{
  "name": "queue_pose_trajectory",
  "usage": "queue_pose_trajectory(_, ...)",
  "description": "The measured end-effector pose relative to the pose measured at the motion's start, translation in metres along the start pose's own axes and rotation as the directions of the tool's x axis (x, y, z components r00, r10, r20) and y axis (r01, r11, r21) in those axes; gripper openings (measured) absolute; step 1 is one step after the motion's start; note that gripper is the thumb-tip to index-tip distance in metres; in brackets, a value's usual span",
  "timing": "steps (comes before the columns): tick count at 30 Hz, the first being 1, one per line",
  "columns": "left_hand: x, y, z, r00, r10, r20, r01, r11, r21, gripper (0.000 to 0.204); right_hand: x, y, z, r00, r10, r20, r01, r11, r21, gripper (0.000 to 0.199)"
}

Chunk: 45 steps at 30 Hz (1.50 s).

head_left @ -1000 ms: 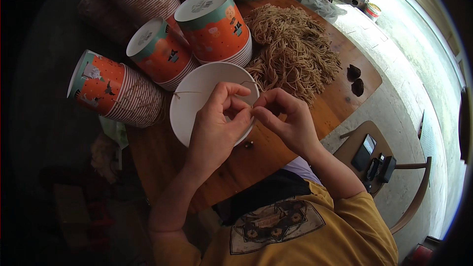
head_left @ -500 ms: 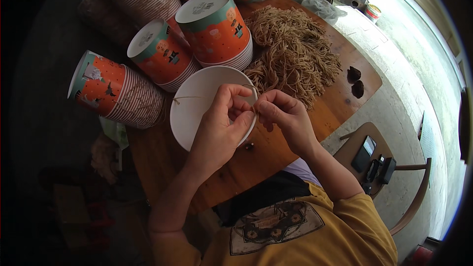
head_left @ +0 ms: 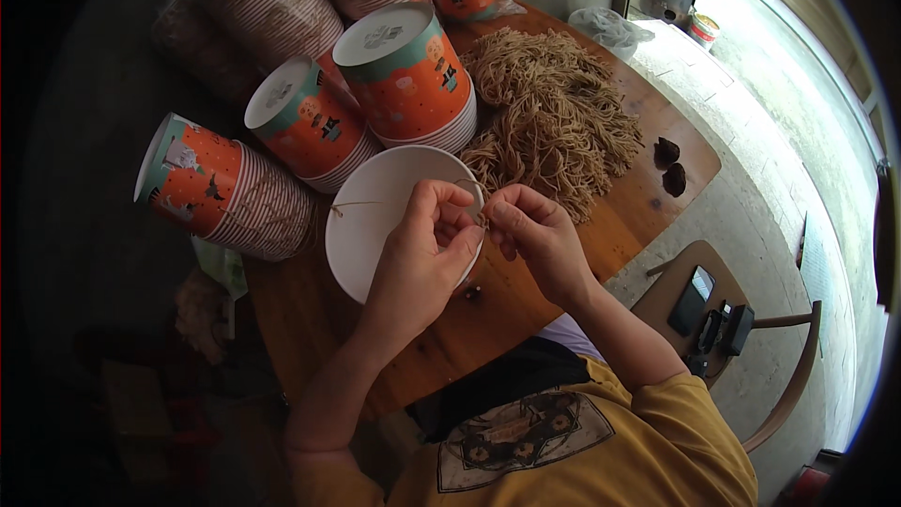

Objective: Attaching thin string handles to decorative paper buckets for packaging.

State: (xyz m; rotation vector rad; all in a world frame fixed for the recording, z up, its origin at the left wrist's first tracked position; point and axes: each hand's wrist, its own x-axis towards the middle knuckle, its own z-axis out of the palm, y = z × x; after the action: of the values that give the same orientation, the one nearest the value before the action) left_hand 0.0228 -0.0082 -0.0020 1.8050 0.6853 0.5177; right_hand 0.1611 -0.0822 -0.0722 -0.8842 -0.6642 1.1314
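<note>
A white paper bucket (head_left: 353, 249) stands mouth-up on the table in front of me. A thin tan cord (head_left: 357, 203) passes through the left side of its rim, with a small knot there. At the right side of the rim, my left hand (head_left: 413, 263) curls its fingers over the mouth and pinches the cord. Close by, my right hand (head_left: 540, 237) pinches the cord between thumb and fingertips, and a short loop of it arches above the fingertips. The exact crossing of the strands is hidden by my fingers. Beyond my right hand lies a heap of tan cords (head_left: 554, 113).
Stacked orange and green paper buckets (head_left: 404, 70) stand behind the bucket, and another stack (head_left: 202, 178) lies tilted at left. Two dark pieces (head_left: 671, 169) lie on the wooden table (head_left: 422, 352). A chair (head_left: 671, 268) at right holds a phone (head_left: 694, 296).
The table and things on it sit slightly lower in the picture. My hands stay at the rim, still pinching the cord, with only small finger movements.
</note>
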Motion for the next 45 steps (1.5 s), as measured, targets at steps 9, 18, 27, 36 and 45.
queue_pose_trajectory(9,0.003,0.002,0.008,0.990,0.135,-0.031,-0.127,0.973,0.192,0.018,0.000,-0.001,0.001,0.994,-0.104,-0.032,0.103,0.995,-0.018,0.018)
queue_pose_trajectory(18,0.005,-0.005,0.009,0.975,0.216,-0.058,-0.181,0.913,0.367,0.014,0.000,0.002,-0.004,0.994,-0.095,-0.060,0.093,0.995,-0.024,0.015)
queue_pose_trajectory(27,0.002,-0.004,0.010,0.953,0.300,-0.035,-0.237,0.814,0.531,0.008,-0.003,0.002,-0.005,0.986,-0.153,-0.064,0.151,0.988,-0.037,0.016)
queue_pose_trajectory(36,0.001,-0.004,0.006,0.966,0.255,-0.040,-0.217,0.885,0.412,0.006,-0.005,0.005,-0.006,0.987,-0.135,-0.084,0.133,0.991,-0.035,0.016)
queue_pose_trajectory(45,0.001,-0.003,0.006,0.975,0.216,-0.043,-0.183,0.902,0.390,0.006,-0.006,0.007,-0.005,0.979,-0.180,-0.100,0.178,0.984,-0.032,0.017)
